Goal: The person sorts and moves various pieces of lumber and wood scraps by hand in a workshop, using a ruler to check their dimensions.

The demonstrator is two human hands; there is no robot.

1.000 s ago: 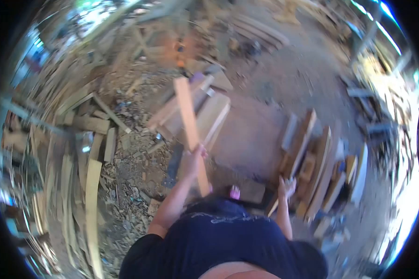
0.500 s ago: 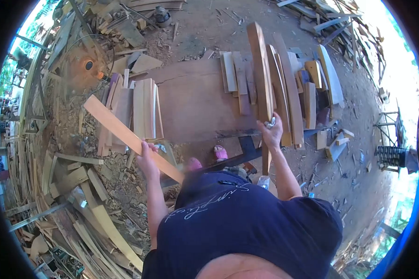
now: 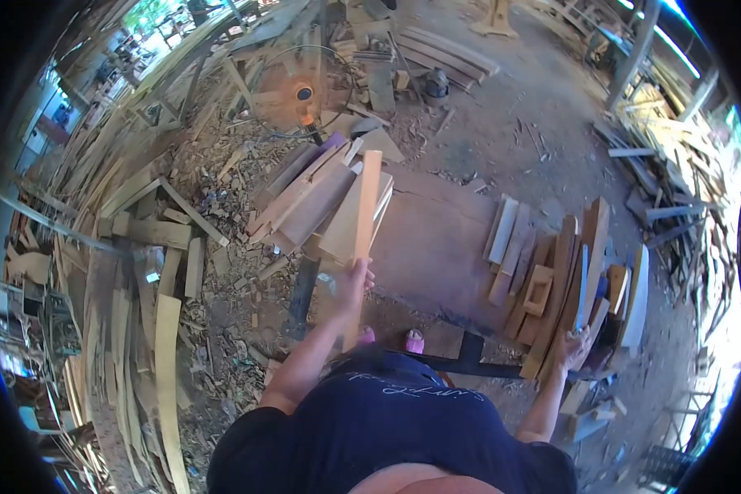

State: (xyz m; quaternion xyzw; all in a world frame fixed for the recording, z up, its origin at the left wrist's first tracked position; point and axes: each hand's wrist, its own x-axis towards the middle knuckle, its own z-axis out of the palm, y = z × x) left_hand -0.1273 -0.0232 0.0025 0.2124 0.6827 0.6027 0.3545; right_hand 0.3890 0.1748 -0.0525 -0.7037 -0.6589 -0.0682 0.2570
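Note:
My left hand (image 3: 357,282) is closed around the middle of a long, narrow, light-brown wooden plank (image 3: 369,202). The plank stands out in front of me, and its near end reaches down by my shirt. Behind it lies a stack of short boards (image 3: 325,206) on the left side of the low table (image 3: 445,239). My right hand (image 3: 574,349) is at the near ends of the boards on the table's right side, touching them, its fingers looking apart. Just above it lie a long brown beam (image 3: 594,235) and a thin bluish strip (image 3: 583,284).
An orange-centred fan (image 3: 305,94) stands beyond the left stack. Curved timber offcuts (image 3: 166,370) pile up at the left. More scrap wood (image 3: 667,202) lies at the far right. Wood chips cover the ground, and a small open wooden frame (image 3: 538,290) sits among the right-hand boards.
My view has turned left. The beam my right hand gripped is down among the right-hand boards, with the hand at its near end. The left-hand plank has swung more upright.

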